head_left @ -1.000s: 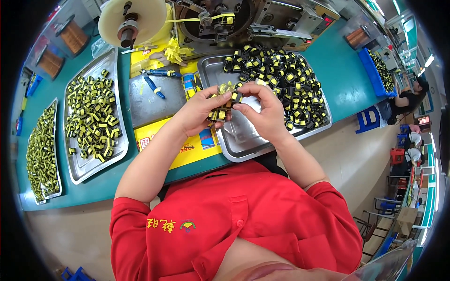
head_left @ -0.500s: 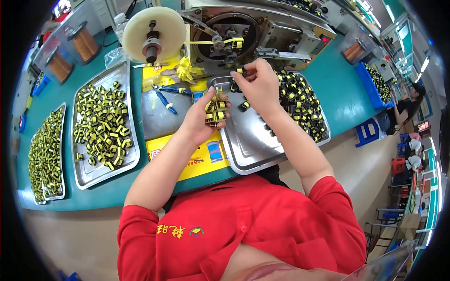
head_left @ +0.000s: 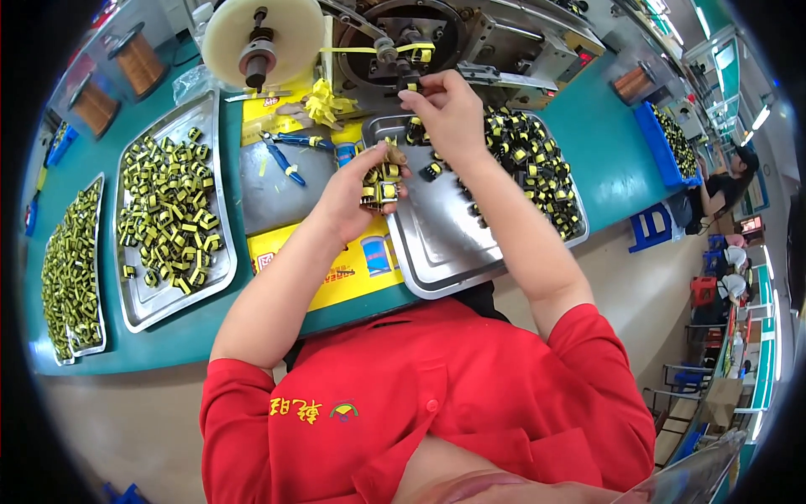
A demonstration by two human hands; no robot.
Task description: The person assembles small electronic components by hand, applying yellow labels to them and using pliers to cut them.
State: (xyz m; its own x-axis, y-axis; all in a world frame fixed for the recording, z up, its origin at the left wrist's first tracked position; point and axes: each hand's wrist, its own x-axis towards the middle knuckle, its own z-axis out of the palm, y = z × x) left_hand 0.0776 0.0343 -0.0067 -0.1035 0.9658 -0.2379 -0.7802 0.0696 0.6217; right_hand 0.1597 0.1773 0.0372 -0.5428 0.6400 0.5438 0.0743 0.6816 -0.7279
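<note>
Yellow-black coil stack [head_left: 379, 186] upright in left hand [head_left: 357, 197], right hand [head_left: 445, 109] at machine [head_left: 403, 42]

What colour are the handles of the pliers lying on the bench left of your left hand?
Blue; the pliers show best in the head view.

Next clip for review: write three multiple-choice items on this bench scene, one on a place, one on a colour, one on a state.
1. Where is the right hand?
A. Up at the taping machine
B. On the leftmost tray
C. In the lap

2. What colour is the benchtop?
A. Red
B. Teal green
C. White

3. What is the state of the left hand?
A. Flat and empty
B. Gripping pliers
C. Closed around a cluster of small black-and-yellow parts

Key: 1 A, its fingers pinch one small part at the machine; 2 B, teal shows between the metal trays; 3 C, the parts sit bunched in its fingers, and the blue-handled pliers lie untouched.
</note>
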